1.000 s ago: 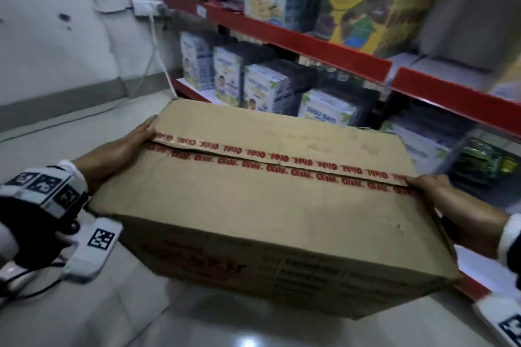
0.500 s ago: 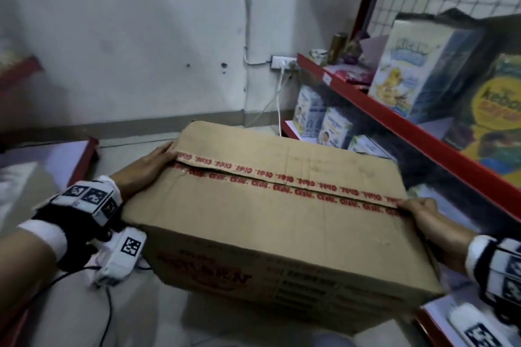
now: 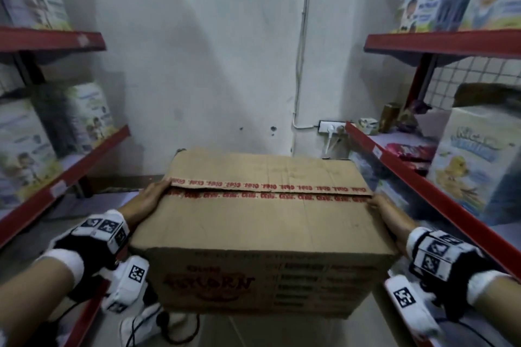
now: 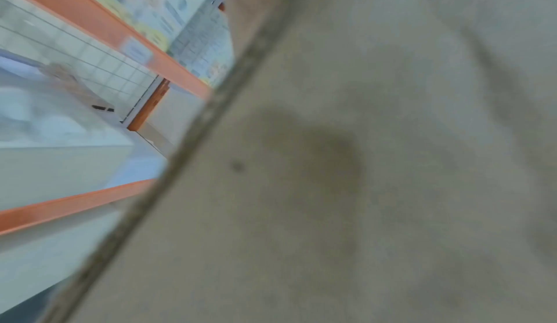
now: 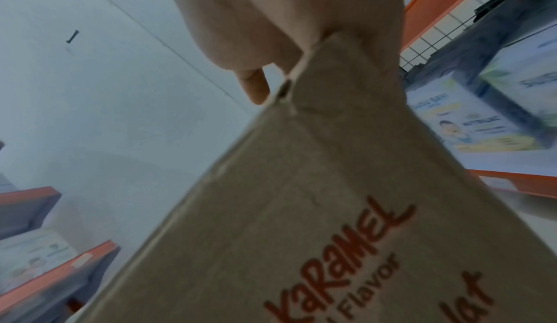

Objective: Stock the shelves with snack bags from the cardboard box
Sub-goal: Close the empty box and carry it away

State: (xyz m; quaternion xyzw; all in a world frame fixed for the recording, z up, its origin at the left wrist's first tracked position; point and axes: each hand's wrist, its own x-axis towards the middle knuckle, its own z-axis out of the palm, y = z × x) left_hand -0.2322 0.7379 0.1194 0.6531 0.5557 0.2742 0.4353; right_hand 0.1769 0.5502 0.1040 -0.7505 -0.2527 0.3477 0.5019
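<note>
Head view is showing fingers (image 3: 162,187) of the left hand (image 3: 146,200) pressing flat against the left end of the box (image 3: 262,222), while the right hand (image 3: 384,210) is pressing the right end, its fingers mostly hidden behind the cardboard. Right wrist view is catching a thumb (image 5: 253,85) lying along the box's (image 5: 331,197) top edge. Between both palms the box is hanging in the aisle, taped seam (image 3: 267,191) still closed, red shelves (image 3: 64,175) running along either side, cartons (image 3: 476,166) sitting on them.
</note>
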